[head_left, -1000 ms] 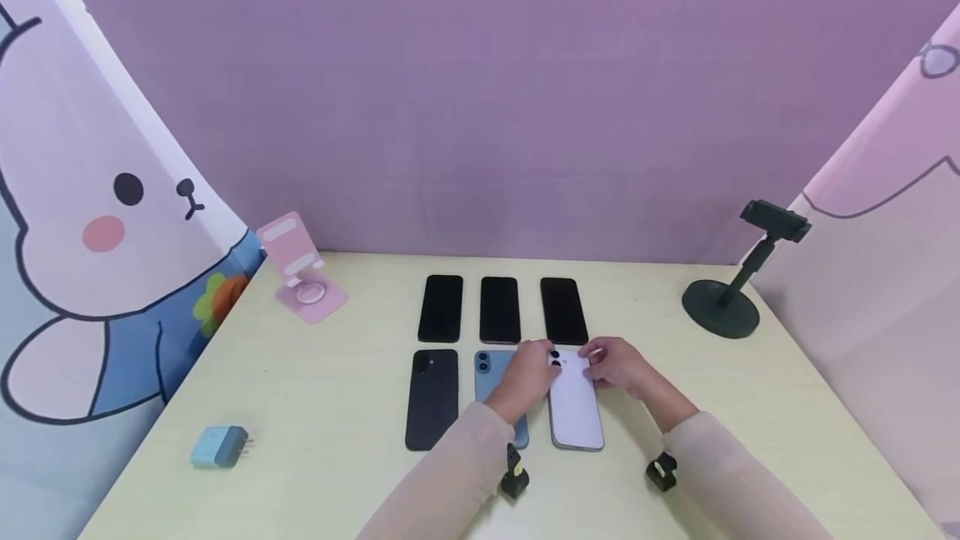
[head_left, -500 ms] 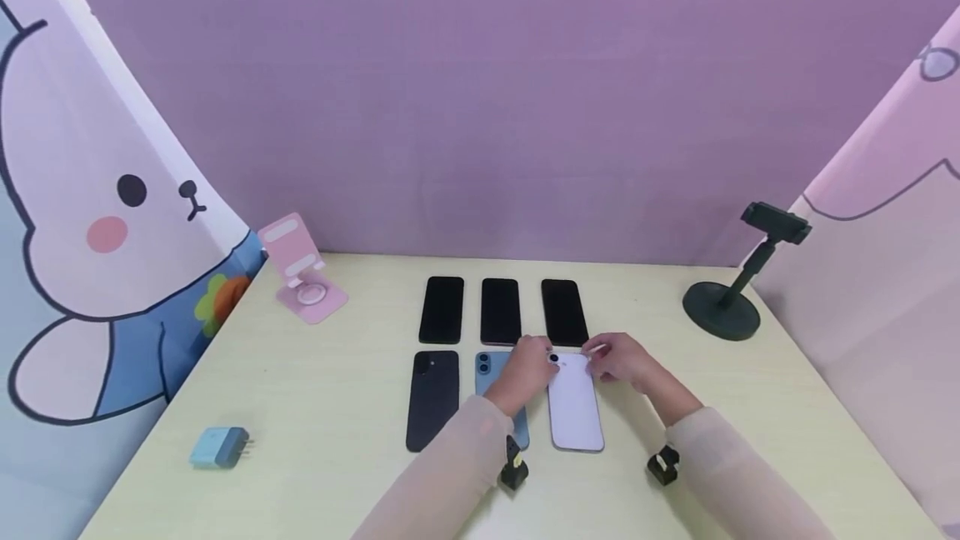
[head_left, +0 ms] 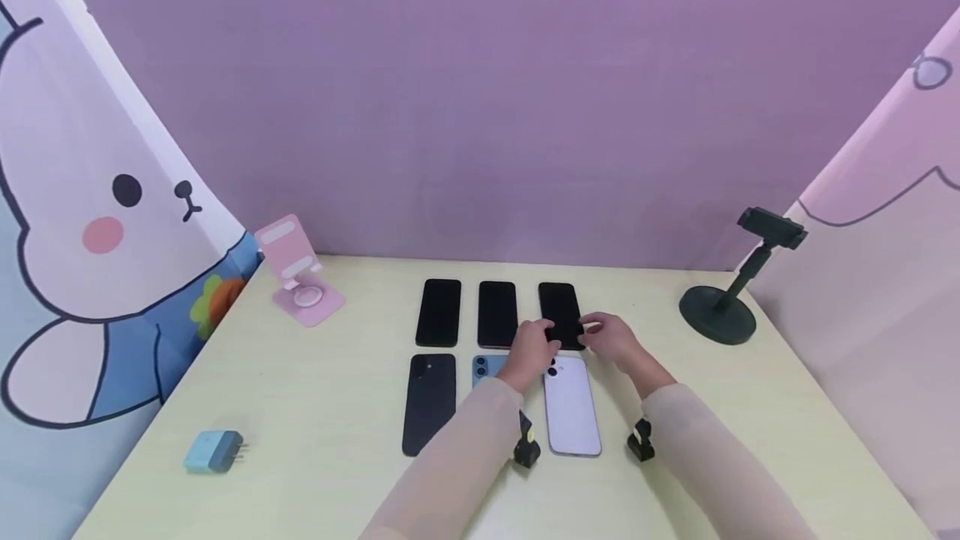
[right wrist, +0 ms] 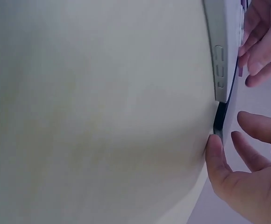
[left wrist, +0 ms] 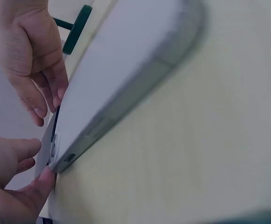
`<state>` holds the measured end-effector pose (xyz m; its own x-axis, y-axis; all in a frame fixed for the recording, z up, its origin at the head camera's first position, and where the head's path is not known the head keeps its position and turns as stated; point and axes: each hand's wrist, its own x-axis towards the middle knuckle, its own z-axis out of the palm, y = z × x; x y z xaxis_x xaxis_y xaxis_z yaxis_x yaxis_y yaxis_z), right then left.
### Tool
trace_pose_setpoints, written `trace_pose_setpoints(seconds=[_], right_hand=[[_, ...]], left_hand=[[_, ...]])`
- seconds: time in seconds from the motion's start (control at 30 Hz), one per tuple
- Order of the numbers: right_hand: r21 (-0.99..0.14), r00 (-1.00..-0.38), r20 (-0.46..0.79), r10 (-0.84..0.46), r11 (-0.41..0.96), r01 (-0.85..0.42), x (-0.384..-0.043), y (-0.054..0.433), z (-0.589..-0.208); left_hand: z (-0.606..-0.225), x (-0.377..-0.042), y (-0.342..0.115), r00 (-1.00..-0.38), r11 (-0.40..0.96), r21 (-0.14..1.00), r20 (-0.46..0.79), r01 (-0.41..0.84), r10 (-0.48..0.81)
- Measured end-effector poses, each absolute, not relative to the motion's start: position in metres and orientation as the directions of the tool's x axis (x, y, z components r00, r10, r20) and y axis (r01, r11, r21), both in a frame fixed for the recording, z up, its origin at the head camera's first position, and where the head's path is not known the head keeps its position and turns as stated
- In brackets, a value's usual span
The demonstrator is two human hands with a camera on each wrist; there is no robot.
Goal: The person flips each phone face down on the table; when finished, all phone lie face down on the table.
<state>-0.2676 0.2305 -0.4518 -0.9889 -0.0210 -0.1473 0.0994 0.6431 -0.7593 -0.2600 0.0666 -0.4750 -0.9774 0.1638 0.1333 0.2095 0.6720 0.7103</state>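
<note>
Two rows of smartphones lie on the pale table. Both hands are at the near end of the back right black phone [head_left: 559, 307]. At its near left side is my left hand [head_left: 529, 353], bent at the fingers, thumb low. My right hand [head_left: 612, 342] is at its near right side. In the right wrist view, the right thumb [right wrist: 215, 149] is right at the phone's corner while the other fingers stand apart from it. Just nearer lies a lavender phone [head_left: 573, 411], back up, cameras at its far end. The left forearm partly hides a blue phone [head_left: 481, 368].
Two more black phones [head_left: 438, 312] [head_left: 497, 312] complete the back row, and a dark phone [head_left: 430, 397] lies front left. A pink folding stand [head_left: 307, 300] is at back left, a dark round-based stand [head_left: 717, 317] at back right. A blue charger plug [head_left: 213, 451] lies front left.
Both hands have left the far end of the lavender phone and moved forward to the black phone behind it. The phones keep their places.
</note>
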Motion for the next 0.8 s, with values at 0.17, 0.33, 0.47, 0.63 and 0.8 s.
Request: trace_pose_setpoints(seconds=[0.17, 0.33, 0.47, 0.63, 0.8], right_hand=[[-0.77, -0.988, -0.157, 0.005, 0.625, 0.125, -0.271, 0.227, -0.45], [-0.768, -0.985, -0.17, 0.037, 0.621, 0.156, -0.274, 0.224, -0.449], [-0.775, -0.981, -0.182, 0.06, 0.606, 0.181, -0.274, 0.224, -0.448], [-0.795, -0.978, -0.199, 0.065, 0.573, 0.2, -0.277, 0.226, -0.45], [-0.846, -0.976, -0.212, 0.042, 0.492, 0.205, -0.282, 0.228, -0.455]], left_hand=[[-0.481, -0.272, 0.071, -0.978, 0.688, 0.695, 0.139, 0.206, 0.153], [-0.481, -0.275, 0.071, -0.978, 0.692, 0.692, 0.146, 0.208, 0.148], [-0.474, -0.271, 0.071, -0.979, 0.693, 0.691, 0.136, 0.204, 0.153], [-0.473, -0.271, 0.07, -0.974, 0.674, 0.704, 0.163, 0.226, 0.156], [-0.476, -0.274, 0.067, -0.978, 0.644, 0.736, 0.166, 0.209, 0.127]])
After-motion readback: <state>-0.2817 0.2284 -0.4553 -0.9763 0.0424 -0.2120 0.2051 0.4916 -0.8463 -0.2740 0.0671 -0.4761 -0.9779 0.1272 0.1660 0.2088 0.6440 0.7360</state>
